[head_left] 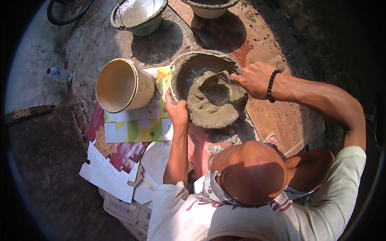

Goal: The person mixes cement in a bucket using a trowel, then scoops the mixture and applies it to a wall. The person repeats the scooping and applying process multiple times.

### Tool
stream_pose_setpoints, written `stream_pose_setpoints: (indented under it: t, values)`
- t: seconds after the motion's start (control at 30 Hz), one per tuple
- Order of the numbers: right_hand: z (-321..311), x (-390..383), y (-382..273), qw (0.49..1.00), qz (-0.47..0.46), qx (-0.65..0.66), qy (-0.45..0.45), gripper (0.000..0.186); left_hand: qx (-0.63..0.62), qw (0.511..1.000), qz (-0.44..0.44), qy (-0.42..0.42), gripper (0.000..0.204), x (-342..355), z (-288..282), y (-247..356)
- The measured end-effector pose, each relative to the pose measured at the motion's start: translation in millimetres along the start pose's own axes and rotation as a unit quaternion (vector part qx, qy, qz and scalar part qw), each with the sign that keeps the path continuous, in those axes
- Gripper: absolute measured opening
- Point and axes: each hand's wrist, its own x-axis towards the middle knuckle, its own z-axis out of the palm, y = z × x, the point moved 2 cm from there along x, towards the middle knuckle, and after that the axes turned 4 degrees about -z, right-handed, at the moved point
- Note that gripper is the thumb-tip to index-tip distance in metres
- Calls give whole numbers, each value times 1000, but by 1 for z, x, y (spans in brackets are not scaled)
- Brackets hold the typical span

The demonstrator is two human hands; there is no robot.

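A mortar-crusted bucket stands tilted toward me, with wet grey mortar heaped inside up to its near rim. My left hand grips the bucket's left rim, its thumb on the inner side. At the right rim, my right hand, with a black bead bracelet on the wrist, is closed around the handle of what looks like a trowel. Its mortar-coated blade reaches into the mix beside a scooped hollow; most of the handle is hidden in my fist.
Left of the bucket stands a cream plastic pail on printed cardboard. Two basins, a green-white one and a pale one, stand farther off. A brown board lies at right; a plastic bottle lies far left.
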Motion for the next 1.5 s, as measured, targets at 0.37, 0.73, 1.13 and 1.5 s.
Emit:
stream_pose_setpoints:
  t: [0.37,0.73,1.13,1.5]
  values:
    - [-9,-69,10,992,101,-65,31,46,-60,998,-6,12,69,-9,7,8]
    - [16,-27,-49,964,78,-217,-134,54,-119,991,16,57,71,-33,27,-6]
    - [15,-85,-20,982,60,178,-7,28,-140,987,9,83,70,-30,17,-8]
    - [131,-104,-4,744,302,566,189,45,-144,983,-24,110,78,-61,46,-13]
